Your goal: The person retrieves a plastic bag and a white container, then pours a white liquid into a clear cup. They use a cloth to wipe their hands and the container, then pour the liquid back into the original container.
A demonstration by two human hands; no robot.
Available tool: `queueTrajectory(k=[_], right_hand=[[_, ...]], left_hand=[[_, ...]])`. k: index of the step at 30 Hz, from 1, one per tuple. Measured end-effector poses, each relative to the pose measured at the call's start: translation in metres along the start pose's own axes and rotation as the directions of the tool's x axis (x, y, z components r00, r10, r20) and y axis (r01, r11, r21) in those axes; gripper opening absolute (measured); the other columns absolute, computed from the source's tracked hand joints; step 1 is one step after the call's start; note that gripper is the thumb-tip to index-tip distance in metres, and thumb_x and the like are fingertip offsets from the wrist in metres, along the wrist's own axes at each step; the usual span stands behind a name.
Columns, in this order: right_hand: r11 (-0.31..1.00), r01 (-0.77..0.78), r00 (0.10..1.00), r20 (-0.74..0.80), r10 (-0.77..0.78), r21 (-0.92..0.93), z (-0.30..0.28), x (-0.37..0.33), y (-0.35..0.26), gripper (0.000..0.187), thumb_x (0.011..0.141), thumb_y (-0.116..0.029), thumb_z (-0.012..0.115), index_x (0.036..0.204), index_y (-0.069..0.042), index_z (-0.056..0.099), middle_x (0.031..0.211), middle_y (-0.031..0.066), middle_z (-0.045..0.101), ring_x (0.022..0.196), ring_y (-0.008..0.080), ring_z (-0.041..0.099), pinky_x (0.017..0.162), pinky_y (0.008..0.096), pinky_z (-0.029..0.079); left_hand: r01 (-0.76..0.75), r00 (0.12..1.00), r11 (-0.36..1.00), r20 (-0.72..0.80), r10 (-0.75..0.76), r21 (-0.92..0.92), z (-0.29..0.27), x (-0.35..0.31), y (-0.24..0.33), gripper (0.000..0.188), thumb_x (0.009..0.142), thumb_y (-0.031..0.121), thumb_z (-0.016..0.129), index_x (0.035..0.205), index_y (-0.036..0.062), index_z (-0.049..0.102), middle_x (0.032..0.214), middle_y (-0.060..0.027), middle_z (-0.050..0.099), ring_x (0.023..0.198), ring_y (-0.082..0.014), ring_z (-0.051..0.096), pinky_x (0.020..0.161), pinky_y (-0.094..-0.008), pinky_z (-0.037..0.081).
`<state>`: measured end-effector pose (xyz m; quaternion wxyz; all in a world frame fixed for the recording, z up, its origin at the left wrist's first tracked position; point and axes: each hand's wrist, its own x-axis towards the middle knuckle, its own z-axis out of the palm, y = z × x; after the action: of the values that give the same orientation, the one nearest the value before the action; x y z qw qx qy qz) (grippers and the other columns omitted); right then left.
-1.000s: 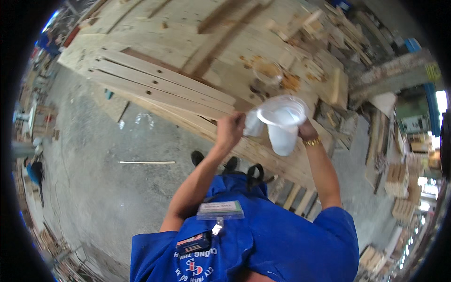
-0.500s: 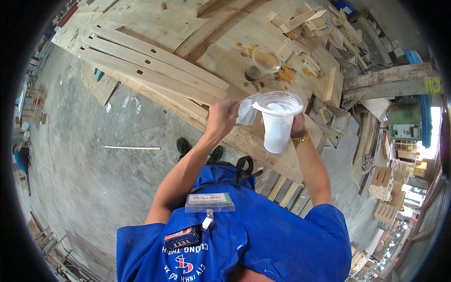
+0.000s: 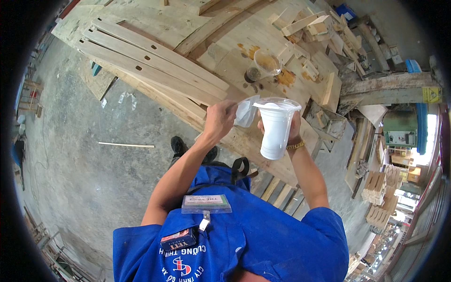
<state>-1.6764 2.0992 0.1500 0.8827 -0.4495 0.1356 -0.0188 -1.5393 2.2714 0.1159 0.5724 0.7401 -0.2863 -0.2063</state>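
A broad wooden workbench (image 3: 155, 28) fills the upper view, long slotted planks (image 3: 141, 66) lying along its near edge. Above that edge, the right hand (image 3: 291, 129), forearm raised, wraps an upright clear plastic cup (image 3: 276, 129) of white liquid. The left hand (image 3: 218, 120), elbow bent, pinches a crumpled clear plastic film (image 3: 245, 112) at the cup's rim.

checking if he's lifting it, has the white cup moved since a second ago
Cannot tell: the white cup stays over the workbench's near edge, and the head camera itself shifted.
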Motion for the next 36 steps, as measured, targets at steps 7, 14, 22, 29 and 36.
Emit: queueTrajectory(k=[7, 14, 22, 29, 36], right_hand=[[0.977, -0.026, 1.0, -0.006, 0.028, 0.212, 0.014, -0.004, -0.001, 0.098, 0.072, -0.08, 0.033, 0.126, 0.0, 0.039, 0.107, 0.0225, 0.054, 0.076, 0.0329, 0.061, 0.053, 0.0357, 0.051], [0.841, 0.167, 0.963, 0.097, -0.251, 0.515, 0.027, -0.008, 0.011, 0.097, 0.072, -0.076, 0.04, 0.135, -0.003, 0.028, 0.125, 0.0212, 0.044, 0.1, 0.0342, 0.056, 0.071, 0.0449, 0.054], [0.726, 0.665, 0.614, -0.424, -0.666, -0.178, -0.081, -0.012, -0.023, 0.065, 0.074, -0.024, 0.07, 0.127, -0.004, 0.038, 0.121, 0.0067, 0.05, 0.108, 0.0197, 0.051, 0.088, 0.0347, 0.045], [0.569, 0.448, 0.452, -0.375, -0.81, -0.689, -0.106, 0.034, -0.028, 0.07, 0.063, -0.013, 0.077, 0.122, -0.001, 0.041, 0.115, 0.0066, 0.052, 0.106, 0.0161, 0.049, 0.092, 0.0318, 0.039], [0.534, 0.423, 0.51, -0.294, -0.808, -0.732, -0.122, 0.024, -0.015, 0.086, 0.057, -0.023, 0.083, 0.129, -0.006, 0.039, 0.125, 0.008, 0.047, 0.116, 0.0174, 0.044, 0.097, 0.0332, 0.037]], left_hand=[[0.004, 1.0, 1.0, -0.016, -0.004, -0.027, 0.001, 0.001, -0.002, 0.021, 0.086, 0.016, 0.053, 0.092, -0.0023, 0.062, 0.059, -0.0092, 0.058, 0.046, -0.0144, 0.055, 0.046, -0.0286, 0.044], [0.078, 0.997, 0.995, -0.015, -0.08, -0.066, -0.002, 0.003, 0.006, 0.017, 0.082, 0.01, 0.055, 0.089, -0.003, 0.064, 0.062, -0.0142, 0.061, 0.053, -0.0185, 0.06, 0.053, -0.0295, 0.046], [0.109, 0.994, 0.992, 0.008, -0.109, -0.057, -0.001, 0.008, 0.02, 0.019, 0.085, 0.011, 0.054, 0.088, -0.0051, 0.064, 0.057, -0.0073, 0.058, 0.045, -0.0107, 0.055, 0.044, -0.0247, 0.042], [0.129, 0.991, 0.991, 0.026, -0.13, 0.025, 0.003, 0.005, 0.019, 0.019, 0.085, 0.011, 0.055, 0.089, -0.0044, 0.064, 0.055, -0.0066, 0.057, 0.045, -0.0103, 0.054, 0.044, -0.0248, 0.041], [0.1, 0.993, 0.989, 0.057, -0.107, 0.113, 0.011, 0.01, 0.03, 0.018, 0.084, 0.011, 0.056, 0.088, -0.0047, 0.064, 0.057, -0.0061, 0.057, 0.046, -0.0099, 0.053, 0.044, -0.0248, 0.041]])
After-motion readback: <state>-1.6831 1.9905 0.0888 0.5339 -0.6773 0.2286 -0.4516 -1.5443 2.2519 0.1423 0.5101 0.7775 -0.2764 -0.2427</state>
